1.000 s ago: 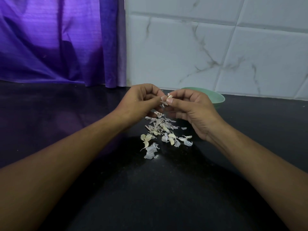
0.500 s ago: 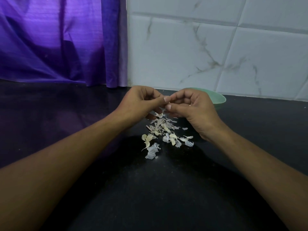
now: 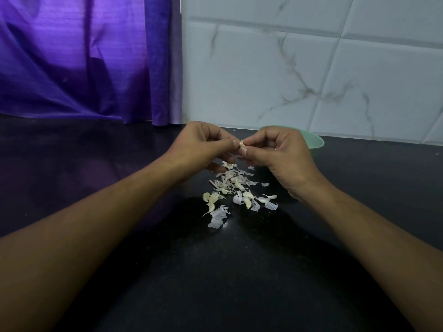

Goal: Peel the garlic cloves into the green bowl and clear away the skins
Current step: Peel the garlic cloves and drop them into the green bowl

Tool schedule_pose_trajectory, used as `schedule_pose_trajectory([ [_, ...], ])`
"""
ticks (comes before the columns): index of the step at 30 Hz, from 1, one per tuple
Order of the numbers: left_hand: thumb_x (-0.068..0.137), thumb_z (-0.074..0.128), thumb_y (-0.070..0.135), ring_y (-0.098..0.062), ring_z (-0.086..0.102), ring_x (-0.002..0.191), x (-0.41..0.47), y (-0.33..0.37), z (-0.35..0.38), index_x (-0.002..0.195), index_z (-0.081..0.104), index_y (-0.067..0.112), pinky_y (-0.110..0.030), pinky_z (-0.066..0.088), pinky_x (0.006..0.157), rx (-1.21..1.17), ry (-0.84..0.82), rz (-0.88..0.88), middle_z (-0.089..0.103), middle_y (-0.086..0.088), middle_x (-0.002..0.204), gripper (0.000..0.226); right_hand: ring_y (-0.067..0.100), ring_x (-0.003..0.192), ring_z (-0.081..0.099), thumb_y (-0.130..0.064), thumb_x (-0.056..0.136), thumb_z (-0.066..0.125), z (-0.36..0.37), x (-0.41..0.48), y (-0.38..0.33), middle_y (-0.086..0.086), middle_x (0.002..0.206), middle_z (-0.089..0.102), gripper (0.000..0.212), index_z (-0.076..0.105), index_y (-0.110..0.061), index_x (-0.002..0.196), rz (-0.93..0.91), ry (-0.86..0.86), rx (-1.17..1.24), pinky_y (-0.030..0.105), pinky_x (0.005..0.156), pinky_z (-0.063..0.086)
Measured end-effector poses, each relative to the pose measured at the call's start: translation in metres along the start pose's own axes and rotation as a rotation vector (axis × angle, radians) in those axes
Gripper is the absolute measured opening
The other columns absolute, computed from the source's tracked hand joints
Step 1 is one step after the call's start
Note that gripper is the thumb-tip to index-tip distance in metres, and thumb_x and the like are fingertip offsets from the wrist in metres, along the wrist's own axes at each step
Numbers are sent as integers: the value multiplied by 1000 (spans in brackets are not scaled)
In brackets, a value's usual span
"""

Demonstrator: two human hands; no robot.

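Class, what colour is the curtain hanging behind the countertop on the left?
Purple; the curtain shows best in the head view, the only one given.

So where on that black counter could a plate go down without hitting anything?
Bare black countertop lies left of the left hand up to the purple curtain, near the camera between the forearms, and right of the right hand. Crowded: scattered white garlic skins under both hands, which pinch a small garlic clove, and the pale green bowl behind the right hand.
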State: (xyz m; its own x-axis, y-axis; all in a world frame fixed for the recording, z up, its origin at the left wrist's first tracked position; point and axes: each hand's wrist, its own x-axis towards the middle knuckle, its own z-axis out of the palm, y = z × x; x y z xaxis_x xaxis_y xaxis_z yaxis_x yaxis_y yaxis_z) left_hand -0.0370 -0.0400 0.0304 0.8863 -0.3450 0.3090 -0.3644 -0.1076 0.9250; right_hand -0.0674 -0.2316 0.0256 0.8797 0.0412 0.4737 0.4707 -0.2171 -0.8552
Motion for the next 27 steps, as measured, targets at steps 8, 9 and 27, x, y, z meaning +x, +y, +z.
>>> schedule_pose_trajectory([
  [8,94,75,18,-23,77,76,1,-4,1,89,78,10,-38,64,65,211,69,105,78,-8,81,9,43,88,75,0,84,81,1,0,4,19,86,78,11,74,-7,88,30,-19,17,56,84,61],
  [9,93,75,19,-24,77,77,1,-4,1,88,78,12,-37,64,64,236,72,109,78,-7,80,9,45,90,74,-2,84,81,1,0,5,21,86,77,10,74,-8,88,42,-24,30,59,86,60],
  [27,100,66,17,-21,75,78,3,-7,-1,95,75,10,-42,64,66,211,61,52,77,-8,90,12,26,81,74,-7,97,68,1,0,5,14,92,77,15,74,-7,111,106,-50,70,53,87,59],
])
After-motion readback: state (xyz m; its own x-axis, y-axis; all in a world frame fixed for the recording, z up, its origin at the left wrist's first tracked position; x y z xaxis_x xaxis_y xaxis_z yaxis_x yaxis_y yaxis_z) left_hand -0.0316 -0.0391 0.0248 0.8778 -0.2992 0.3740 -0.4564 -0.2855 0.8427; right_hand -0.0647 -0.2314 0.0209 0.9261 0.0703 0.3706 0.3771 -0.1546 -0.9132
